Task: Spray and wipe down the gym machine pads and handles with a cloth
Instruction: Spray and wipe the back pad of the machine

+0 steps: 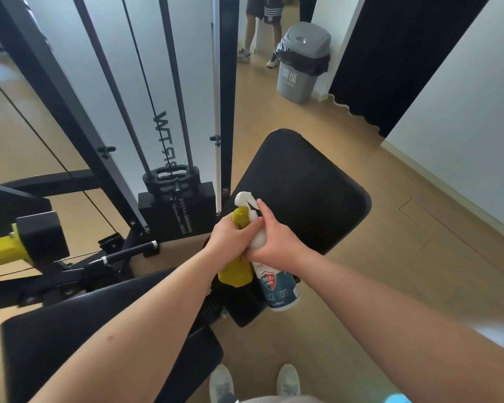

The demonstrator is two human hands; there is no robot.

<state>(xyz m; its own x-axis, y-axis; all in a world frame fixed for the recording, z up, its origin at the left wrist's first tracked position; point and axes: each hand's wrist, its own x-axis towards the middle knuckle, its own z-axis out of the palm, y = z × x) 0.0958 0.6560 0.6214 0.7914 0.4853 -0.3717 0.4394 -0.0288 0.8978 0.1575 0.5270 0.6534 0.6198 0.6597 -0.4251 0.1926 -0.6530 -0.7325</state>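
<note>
- Grips the spray bottle (277, 283) at the neck with the right hand (274, 237), fingers curled round it, forefinger reaching up the white head.
- Bunches the yellow cloth (236, 271) in the left hand (233, 234), closed fully on it and touching the right.
- Tilts the bottle, base toward the body and nozzle away, over the near left edge of the black pad (309, 187), which lies just ahead, about equally near both hands.
- Counts one bottle, one cloth, two pads including the second pad (70, 330), and one grip bar (128, 253).
</note>
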